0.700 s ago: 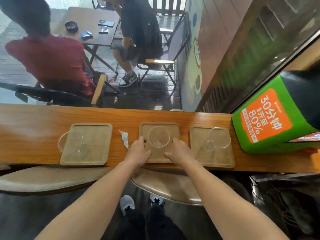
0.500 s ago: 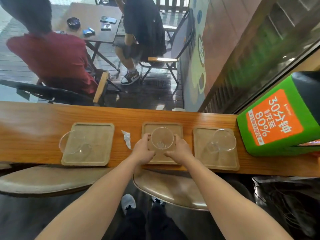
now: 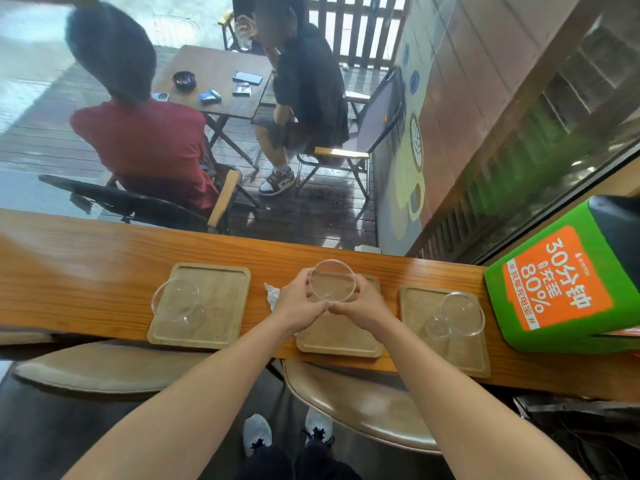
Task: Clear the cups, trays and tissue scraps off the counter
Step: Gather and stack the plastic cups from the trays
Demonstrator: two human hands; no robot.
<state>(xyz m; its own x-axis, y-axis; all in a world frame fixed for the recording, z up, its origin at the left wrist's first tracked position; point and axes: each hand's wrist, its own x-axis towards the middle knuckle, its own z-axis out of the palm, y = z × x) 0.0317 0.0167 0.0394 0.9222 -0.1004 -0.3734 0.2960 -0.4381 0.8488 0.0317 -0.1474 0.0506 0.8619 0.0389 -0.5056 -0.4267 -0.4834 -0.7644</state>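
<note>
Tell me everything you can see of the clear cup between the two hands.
The clear round cup looks like glass or see-through plastic, with a thin circular rim facing the camera, so it is roughly upright. It looks empty. The left hand and right hand curl around its sides and touch each other at its near side. It is over the far end of the middle wooden tray; whether it rests there or is lifted cannot be told.

1. Café: wood window desk (image 3: 69, 271), serving tray (image 3: 214, 306) & glass cup (image 3: 176, 299) left of left hand (image 3: 299, 301).
2. Beyond it: deck table (image 3: 225, 95), seated ppl (image 3: 149, 150).
3. Right of right hand (image 3: 360, 304): green charger kiosk (image 3: 554, 285).
</note>
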